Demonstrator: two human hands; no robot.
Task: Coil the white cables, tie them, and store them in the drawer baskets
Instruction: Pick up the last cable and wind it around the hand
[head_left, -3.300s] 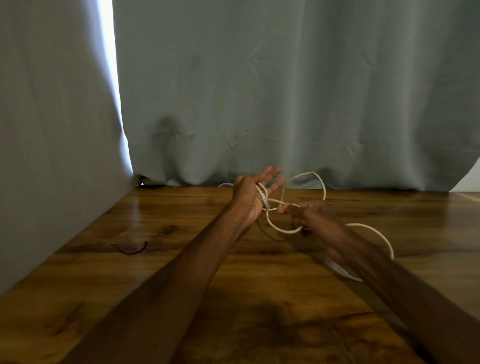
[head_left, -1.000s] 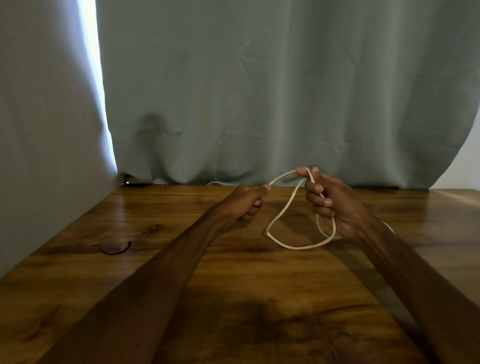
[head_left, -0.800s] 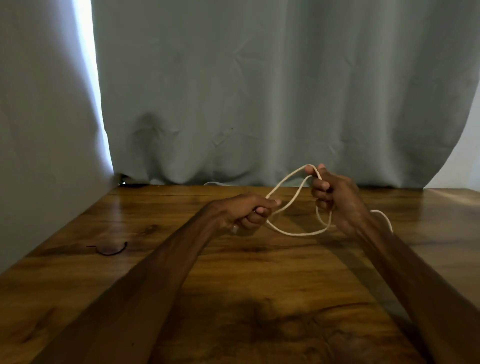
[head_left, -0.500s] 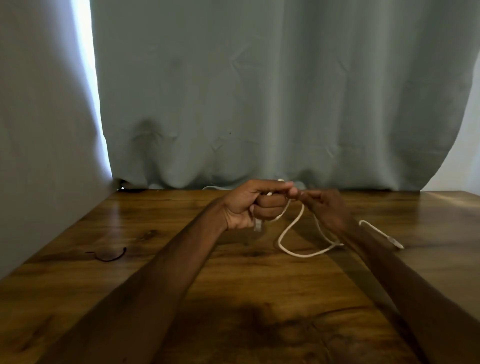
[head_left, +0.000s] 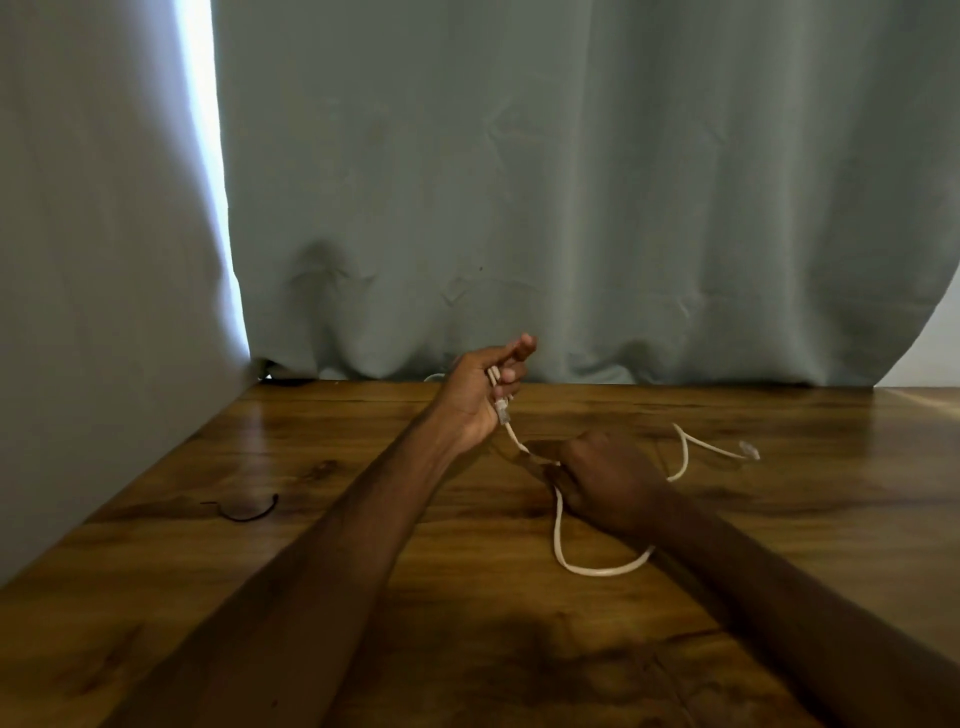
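Above the table (head_left: 156, 571), left hand (head_left: 475, 400) pinches the white cable (head_left: 597, 570); right hand (head_left: 608, 478) grips its loop.

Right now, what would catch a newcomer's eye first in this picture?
Over the middle of the wooden table, the left hand is raised near the grey curtain, holding one plug end of the white cable. The right hand grips the cable lower down. A slack loop trails toward the viewer, the other plug lies to the right, and a thin black band lies on the table at left.
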